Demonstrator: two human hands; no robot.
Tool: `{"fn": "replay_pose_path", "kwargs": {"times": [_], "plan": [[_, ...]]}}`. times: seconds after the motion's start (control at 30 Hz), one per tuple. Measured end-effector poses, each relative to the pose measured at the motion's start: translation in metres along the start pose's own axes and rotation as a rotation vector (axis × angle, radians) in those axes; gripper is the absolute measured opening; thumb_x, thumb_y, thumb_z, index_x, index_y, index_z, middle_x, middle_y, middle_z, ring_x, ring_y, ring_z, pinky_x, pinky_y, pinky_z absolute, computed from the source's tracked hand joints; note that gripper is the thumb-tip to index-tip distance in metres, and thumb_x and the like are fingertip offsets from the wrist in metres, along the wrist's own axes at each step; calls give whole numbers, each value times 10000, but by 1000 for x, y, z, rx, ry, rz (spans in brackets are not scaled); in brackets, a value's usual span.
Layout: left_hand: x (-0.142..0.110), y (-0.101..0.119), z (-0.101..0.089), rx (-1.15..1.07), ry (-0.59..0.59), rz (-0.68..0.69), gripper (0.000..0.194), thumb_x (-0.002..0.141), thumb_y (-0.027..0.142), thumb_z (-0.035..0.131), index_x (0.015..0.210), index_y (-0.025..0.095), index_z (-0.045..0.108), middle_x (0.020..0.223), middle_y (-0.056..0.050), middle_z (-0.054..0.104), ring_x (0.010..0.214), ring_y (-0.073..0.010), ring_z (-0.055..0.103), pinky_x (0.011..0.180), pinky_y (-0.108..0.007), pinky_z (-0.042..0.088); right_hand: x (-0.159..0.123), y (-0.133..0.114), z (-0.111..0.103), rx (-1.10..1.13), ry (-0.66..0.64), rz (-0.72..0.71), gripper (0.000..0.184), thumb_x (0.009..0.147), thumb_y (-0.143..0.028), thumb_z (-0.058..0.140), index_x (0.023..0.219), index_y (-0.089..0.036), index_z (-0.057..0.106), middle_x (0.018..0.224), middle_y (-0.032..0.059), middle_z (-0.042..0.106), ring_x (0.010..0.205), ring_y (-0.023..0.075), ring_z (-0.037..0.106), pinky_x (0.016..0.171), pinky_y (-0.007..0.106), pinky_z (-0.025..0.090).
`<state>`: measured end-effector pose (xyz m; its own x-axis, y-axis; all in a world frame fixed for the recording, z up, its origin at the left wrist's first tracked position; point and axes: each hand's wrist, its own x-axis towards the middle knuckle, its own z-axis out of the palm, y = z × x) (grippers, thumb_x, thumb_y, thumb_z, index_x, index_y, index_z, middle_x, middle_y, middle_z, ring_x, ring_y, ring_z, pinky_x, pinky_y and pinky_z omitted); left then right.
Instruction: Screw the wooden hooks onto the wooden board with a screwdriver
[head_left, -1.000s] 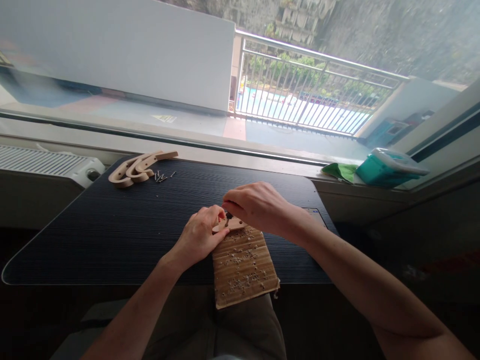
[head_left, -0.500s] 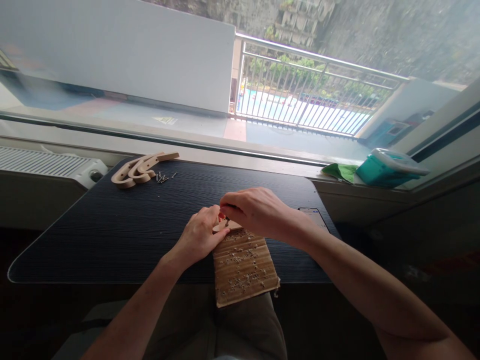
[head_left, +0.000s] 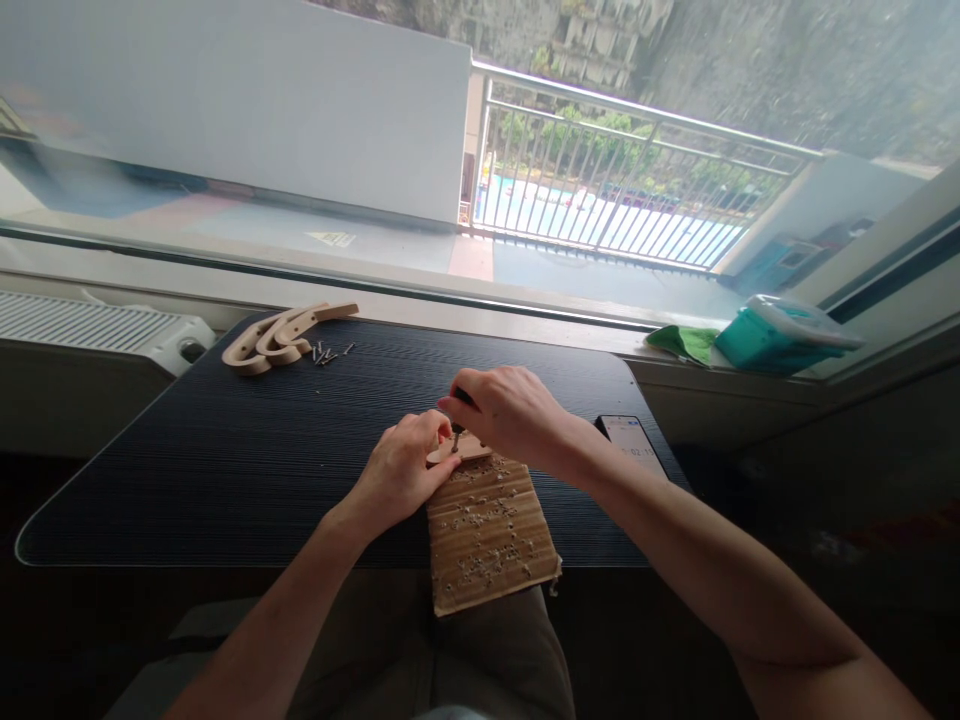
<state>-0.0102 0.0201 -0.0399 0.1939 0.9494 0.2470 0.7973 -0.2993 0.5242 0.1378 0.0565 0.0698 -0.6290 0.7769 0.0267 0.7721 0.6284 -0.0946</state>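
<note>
My right hand is closed round the dark handle of a screwdriver, whose shaft points down at a pale wooden piece. Fingers and thumb of my left hand grip the left end of that wooden piece. Beneath it lies a pitted sheet of corrugated cardboard, which juts past the table's front edge above my lap. The screwdriver's tip meets the wood at what looks like a screw, too small to make out surely.
Curved wooden pieces and several loose screws lie at the back left of the black table. A phone rests near my right forearm. On the windowsill are a green cloth and a teal box.
My right hand has turned and risen slightly, so more of the screwdriver and the wooden piece shows. My left hand stays in place.
</note>
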Motion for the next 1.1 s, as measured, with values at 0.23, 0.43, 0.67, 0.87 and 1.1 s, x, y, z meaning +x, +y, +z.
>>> {"fn": "replay_pose_path", "kwargs": {"times": [0.23,0.43,0.67,0.87,1.1], "plan": [[-1,-3,2,2,7,13,151,741,264,629,815,213,508,765,7,574,761,-184,557,675,-297,403,-6,1,-6,-72,3,-31,349,939,-390,367,807,-177,612,706,23,630,568,109,487,523,286,164],[-1,-4,2,14,-6,29,162,744,257,622,827,203,494,799,-6,581,797,-192,555,693,-304,407,-12,4,-19,-18,-97,-233,202,915,-255,429,873,-176,610,820,24,647,656,113,524,527,274,200],[-1,-2,1,7,-14,19,163,755,253,618,841,201,490,820,-13,581,822,-204,555,722,-325,416,-6,4,-11,-47,-117,-211,229,942,-281,409,890,-150,589,766,36,651,654,127,563,533,279,208],[0,-2,-1,-3,-23,3,157,742,241,628,818,206,494,780,0,574,787,-196,556,691,-311,408,-2,4,1,-69,-15,-26,308,933,-381,406,857,-155,600,709,44,663,612,142,568,526,284,213],[-1,0,0,-3,8,7,149,734,260,630,802,214,506,749,7,566,746,-189,557,665,-299,402,-3,0,-4,-96,-25,-3,349,931,-412,386,825,-171,615,691,50,662,575,137,544,522,284,194]]}}
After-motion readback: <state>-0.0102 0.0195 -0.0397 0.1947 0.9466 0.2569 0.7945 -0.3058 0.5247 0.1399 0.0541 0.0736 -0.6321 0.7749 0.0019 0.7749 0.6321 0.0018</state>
